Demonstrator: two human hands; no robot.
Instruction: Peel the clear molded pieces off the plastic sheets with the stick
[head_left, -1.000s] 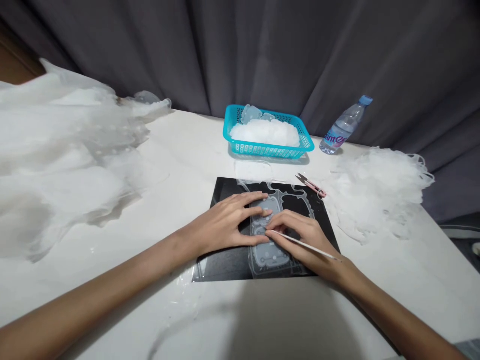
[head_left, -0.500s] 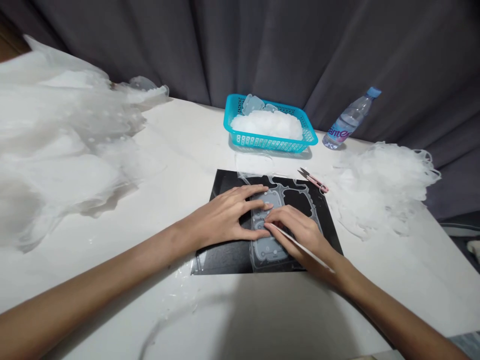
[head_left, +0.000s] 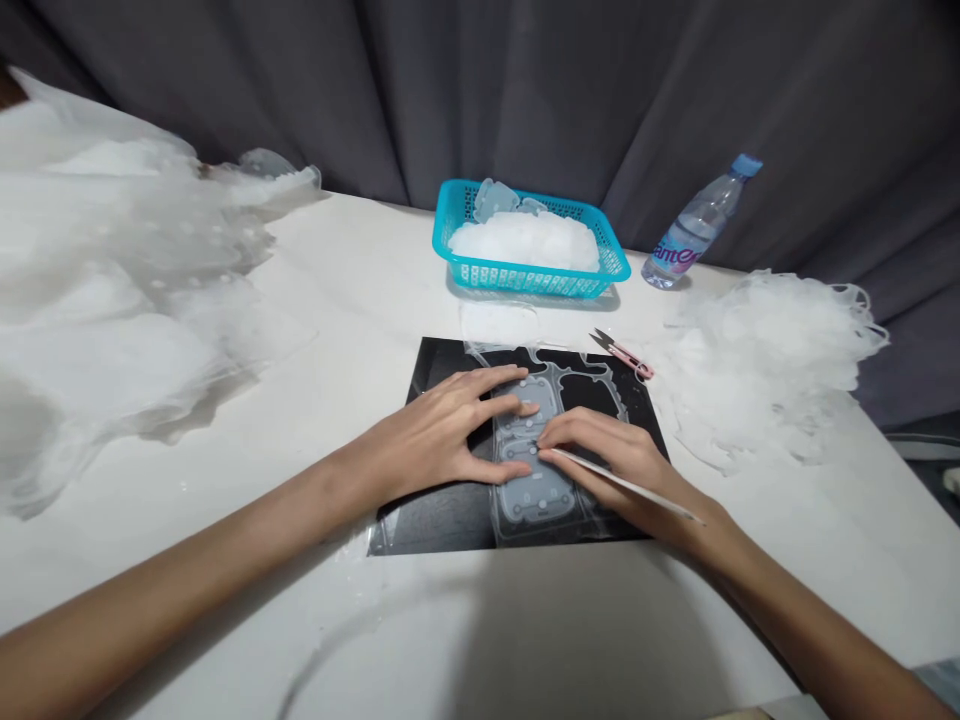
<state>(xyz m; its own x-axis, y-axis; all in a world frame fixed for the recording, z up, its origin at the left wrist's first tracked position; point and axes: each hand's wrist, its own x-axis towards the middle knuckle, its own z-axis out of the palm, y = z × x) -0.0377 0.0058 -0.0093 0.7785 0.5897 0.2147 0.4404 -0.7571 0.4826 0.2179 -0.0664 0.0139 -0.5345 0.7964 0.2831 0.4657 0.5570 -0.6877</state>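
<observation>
One translucent sheet (head_left: 536, 495), mid-frame on black mat (head_left: 442, 515); left hand (head_left: 457, 430) on it, fingers spread; right hand (head_left: 630, 452) pinches white stick (head_left: 626, 484), tip unclear. Likely detail work on sheet; next move needs it pinned steady

Both hands bare, left hand (head_left: 454, 430) and right hand (head_left: 619, 460). Slim build, long thin fingers (head_left: 499, 405), narrow wrists (head_left: 364, 470). Left forearm (head_left: 225, 560) and right forearm (head_left: 810, 620) also bare, uncovered out to the frame edges, lean, widening gradually away from the hand. Fingernail detail too small to read
</observation>
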